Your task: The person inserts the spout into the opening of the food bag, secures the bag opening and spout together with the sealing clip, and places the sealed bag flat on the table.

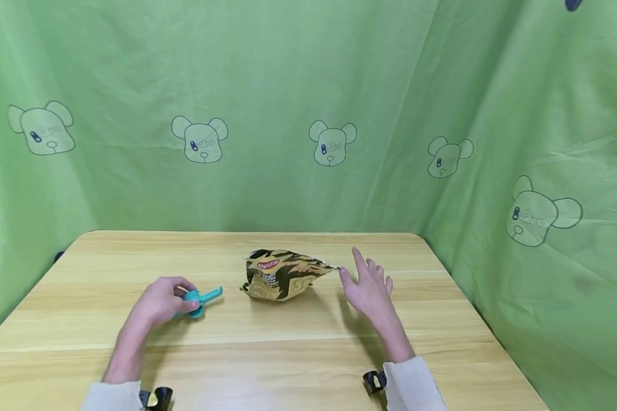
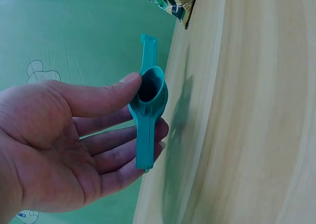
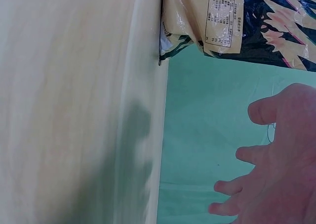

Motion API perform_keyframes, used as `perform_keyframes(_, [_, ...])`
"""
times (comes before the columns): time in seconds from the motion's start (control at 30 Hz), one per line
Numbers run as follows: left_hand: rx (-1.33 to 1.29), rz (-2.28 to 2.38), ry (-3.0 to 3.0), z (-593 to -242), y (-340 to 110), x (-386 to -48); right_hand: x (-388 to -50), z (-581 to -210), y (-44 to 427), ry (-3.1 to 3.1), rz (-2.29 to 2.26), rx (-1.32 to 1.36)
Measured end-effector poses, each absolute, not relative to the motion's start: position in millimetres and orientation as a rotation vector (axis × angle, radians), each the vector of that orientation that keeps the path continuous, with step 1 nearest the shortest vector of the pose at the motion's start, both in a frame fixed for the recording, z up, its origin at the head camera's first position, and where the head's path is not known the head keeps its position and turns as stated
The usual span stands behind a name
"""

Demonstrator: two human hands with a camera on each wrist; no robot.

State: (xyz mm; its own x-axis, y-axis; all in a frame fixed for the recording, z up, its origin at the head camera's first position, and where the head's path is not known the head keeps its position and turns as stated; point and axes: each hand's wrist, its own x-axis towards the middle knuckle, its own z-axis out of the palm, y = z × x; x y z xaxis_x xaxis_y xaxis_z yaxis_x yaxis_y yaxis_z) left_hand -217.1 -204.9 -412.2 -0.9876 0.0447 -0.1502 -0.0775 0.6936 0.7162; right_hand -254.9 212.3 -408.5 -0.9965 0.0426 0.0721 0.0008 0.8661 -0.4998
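Observation:
My left hand [image 1: 163,301] holds a teal bag-sealing clip [image 1: 199,301] with a round pour spout, just above the table. In the left wrist view the thumb presses the spout's side, and the fingers [image 2: 121,157] lie behind the clip [image 2: 145,140]. A gold-and-black chip bag [image 1: 280,274] stands tilted on the table between the hands, its narrow end pointing right. Beside that end is my right hand [image 1: 369,288], fingers spread; whether the thumb touches the bag's tip is hard to tell. The right wrist view shows the bag [image 3: 224,23] above the spread fingers [image 3: 252,155].
The light wooden table [image 1: 288,365] has rounded far corners. Green curtain [image 1: 267,74] with bear-head outlines hangs behind and along both sides. Black wrist cameras [image 1: 156,398] sit at both cuffs.

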Motion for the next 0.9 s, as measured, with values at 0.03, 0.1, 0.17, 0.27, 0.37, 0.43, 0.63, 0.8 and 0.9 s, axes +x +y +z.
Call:
perform_keyframes(0.03, [-0.027, 1.188, 2.735, -411.6, -204.7, -217.1, -254.8, -408.2, 212.2, -2.959, 0.793, -0.036])
perform_keyframes(0.1, [-0.032, 1.217, 2.714, -410.6, -204.2, -217.0, -254.5, -407.2, 211.9, -2.959, 0.802, -0.033])
perform_keyframes(0.17, [-0.033, 1.252, 2.688, -409.7, -203.7, -217.2, -254.0, -406.2, 211.9, -2.962, 0.816, -0.023])
perform_keyframes(0.27, [-0.039, 1.315, 2.645, -408.5, -201.8, -217.3, -252.6, -404.2, 211.9, -2.976, 0.863, -0.028])
perform_keyframes(0.37, [-0.022, 1.376, 2.601, -406.8, -199.3, -217.4, -251.0, -402.2, 211.6, -3.001, 0.917, -0.042])
perform_keyframes(0.43, [-0.01, 1.416, 2.575, -405.1, -197.0, -217.2, -249.6, -400.7, 211.4, -3.018, 0.943, -0.053])
perform_keyframes(0.63, [0.046, 1.483, 2.539, -398.5, -189.5, -216.7, -246.3, -393.5, 211.9, -3.055, 0.985, 0.001])
perform_keyframes(0.8, [0.102, 1.549, 2.487, -391.6, -181.4, -214.1, -243.7, -388.5, 210.2, -3.08, 1.052, 0.117])
perform_keyframes(0.9, [0.152, 1.591, 2.443, -387.6, -174.5, -212.3, -241.2, -385.6, 208.5, -3.103, 1.142, 0.183])
